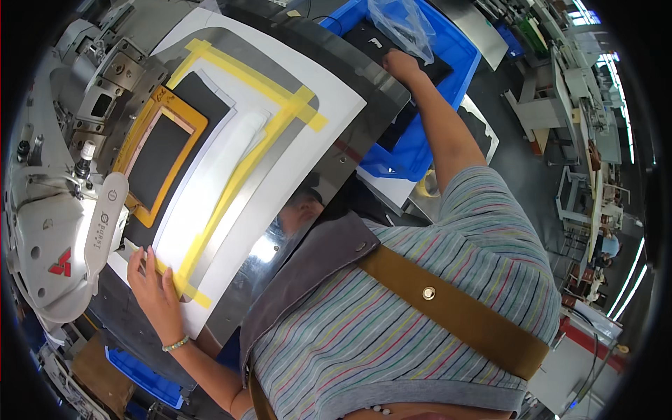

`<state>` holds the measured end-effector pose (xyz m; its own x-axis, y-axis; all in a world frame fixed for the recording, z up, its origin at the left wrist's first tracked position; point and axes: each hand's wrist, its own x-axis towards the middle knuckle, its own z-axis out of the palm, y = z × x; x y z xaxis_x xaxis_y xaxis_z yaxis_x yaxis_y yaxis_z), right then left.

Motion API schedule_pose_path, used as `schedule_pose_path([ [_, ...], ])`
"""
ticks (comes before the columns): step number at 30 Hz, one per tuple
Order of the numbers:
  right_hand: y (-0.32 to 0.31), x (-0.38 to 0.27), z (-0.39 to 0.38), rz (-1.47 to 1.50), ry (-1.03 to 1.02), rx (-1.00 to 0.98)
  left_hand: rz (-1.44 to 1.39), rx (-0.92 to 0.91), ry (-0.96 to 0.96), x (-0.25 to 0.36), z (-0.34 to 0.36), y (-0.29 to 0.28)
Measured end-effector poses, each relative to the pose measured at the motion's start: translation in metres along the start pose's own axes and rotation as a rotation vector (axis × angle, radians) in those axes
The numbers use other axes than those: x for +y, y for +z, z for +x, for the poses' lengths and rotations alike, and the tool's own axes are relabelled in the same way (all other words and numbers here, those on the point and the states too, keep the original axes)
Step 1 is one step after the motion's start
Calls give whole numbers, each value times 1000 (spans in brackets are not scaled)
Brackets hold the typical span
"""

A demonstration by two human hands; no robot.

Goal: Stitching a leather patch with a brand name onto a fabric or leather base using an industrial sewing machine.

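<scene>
My left hand [152,285] lies flat, fingers spread, on the white template board [329,105] near its yellow tape border [231,185], next to the sewing machine head [56,238]. A dark fabric piece [159,157] sits inside an orange frame [183,117] on the board. My right hand [401,64] reaches out to the blue bin [458,52] and rests on black fabric pieces [378,35] inside it, beside a clear plastic bag [402,24]. Whether the right fingers grip a piece is hidden.
A shiny metal table surface [336,168] surrounds the board. Another blue bin [140,374] sits low at the left. A grey floor and rows of other workstations [588,112] lie to the right, with a person seated far off.
</scene>
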<state>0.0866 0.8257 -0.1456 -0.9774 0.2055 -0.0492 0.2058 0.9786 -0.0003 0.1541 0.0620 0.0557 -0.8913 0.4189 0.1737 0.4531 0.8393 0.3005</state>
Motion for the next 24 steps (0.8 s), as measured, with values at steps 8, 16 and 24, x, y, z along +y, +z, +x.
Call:
schedule_pose_path([
  [8,-38,-26,33,356,-116,-129,115,-27,-12,-17,-21,-55],
  [16,33,10,22,511,-71,-94,11,-44,16,-29,-3,-51],
  [24,-195,-71,80,568,-282,41,0,-30,33,-61,13,-56],
])
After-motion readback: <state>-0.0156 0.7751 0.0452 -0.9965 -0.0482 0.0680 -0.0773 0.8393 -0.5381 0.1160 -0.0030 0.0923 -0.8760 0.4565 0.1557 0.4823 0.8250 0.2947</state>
